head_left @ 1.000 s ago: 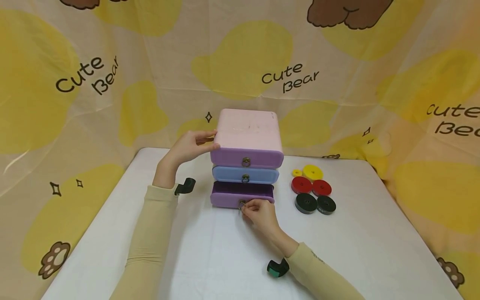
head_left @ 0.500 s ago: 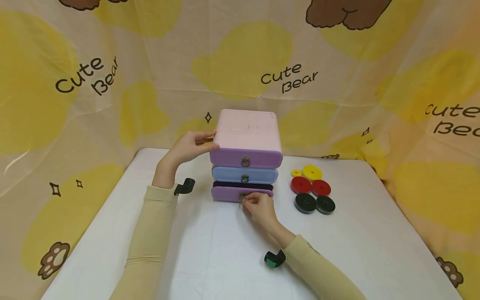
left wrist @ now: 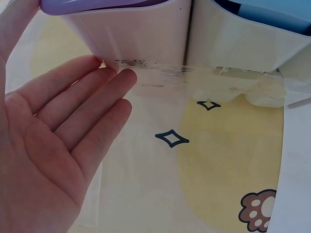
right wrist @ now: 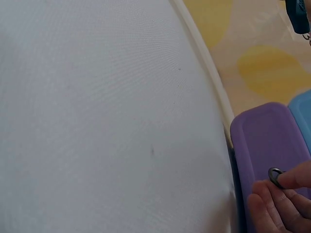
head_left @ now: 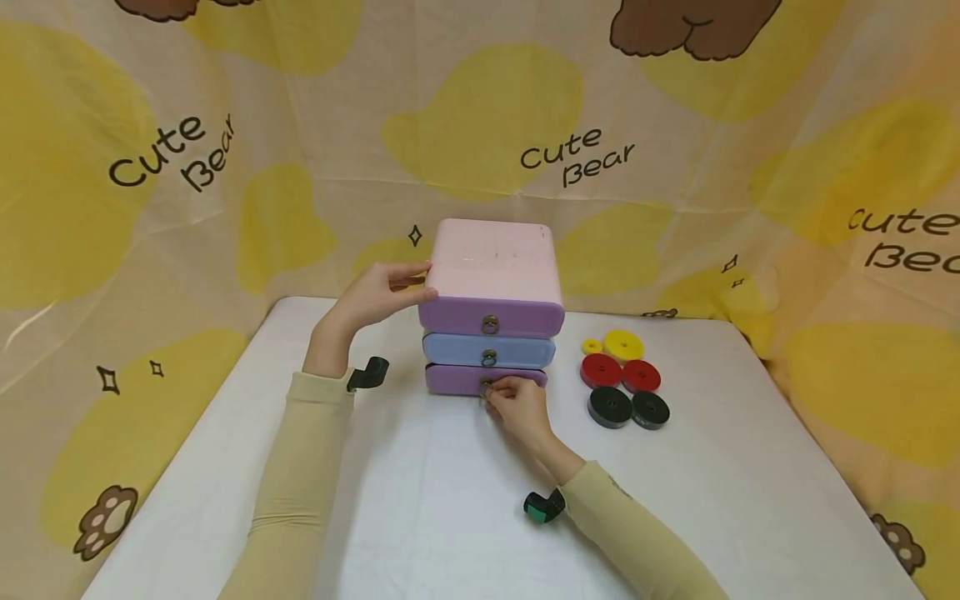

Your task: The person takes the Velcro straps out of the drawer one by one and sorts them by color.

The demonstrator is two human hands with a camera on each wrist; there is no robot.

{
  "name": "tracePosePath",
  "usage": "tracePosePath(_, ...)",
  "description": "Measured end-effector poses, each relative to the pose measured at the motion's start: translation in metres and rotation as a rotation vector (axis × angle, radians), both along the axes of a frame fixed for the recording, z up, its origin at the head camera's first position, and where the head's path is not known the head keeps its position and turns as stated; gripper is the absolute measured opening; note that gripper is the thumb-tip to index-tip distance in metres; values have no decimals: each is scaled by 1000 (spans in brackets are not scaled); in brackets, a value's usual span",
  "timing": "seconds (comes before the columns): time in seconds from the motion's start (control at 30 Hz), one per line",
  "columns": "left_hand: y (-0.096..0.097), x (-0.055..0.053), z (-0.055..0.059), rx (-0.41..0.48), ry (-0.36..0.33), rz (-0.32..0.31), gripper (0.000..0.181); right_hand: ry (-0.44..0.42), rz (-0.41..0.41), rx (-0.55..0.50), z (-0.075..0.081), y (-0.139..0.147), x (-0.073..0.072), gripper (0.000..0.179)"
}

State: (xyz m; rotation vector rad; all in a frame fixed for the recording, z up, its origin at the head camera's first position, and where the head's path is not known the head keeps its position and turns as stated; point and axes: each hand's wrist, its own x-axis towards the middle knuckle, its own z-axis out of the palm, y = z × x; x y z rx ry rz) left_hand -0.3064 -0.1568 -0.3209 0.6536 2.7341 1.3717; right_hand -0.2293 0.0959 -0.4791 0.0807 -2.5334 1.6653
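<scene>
A small drawer cabinet (head_left: 498, 260) with a pink top stands on the table, its top drawer (head_left: 453, 317) purple and its middle drawer (head_left: 453, 349) blue. My left hand (head_left: 372, 296) rests on the cabinet's upper left side, thumb near the front edge. In the left wrist view its fingers (left wrist: 97, 111) lie straight, tips at the pink wall. Down at the purple bottom drawer (head_left: 453, 380), my right hand (head_left: 522, 411) pinches the metal ring pull (right wrist: 273, 177) between thumb and fingers. That drawer's front sits almost flush below the blue one. Its right part is hidden behind the hand.
Right of the cabinet lie flat round discs with centre holes: yellow (head_left: 624, 344), red (head_left: 601, 370) and black (head_left: 611, 407), two of each colour. A white cloth covers the table (head_left: 420, 517). A printed bear curtain (head_left: 480, 125) hangs behind it.
My right hand has pushed the bottom drawer inward by its ring pull, from partly out to nearly flush, moving away from me. My left hand has stayed on the cabinet.
</scene>
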Motion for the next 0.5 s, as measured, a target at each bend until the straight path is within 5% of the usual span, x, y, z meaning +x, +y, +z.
tracePosePath(0.5, 0, -1, 0, -6, -18, 0, 73, -8, 1, -28, -3, -1, -6, 10)
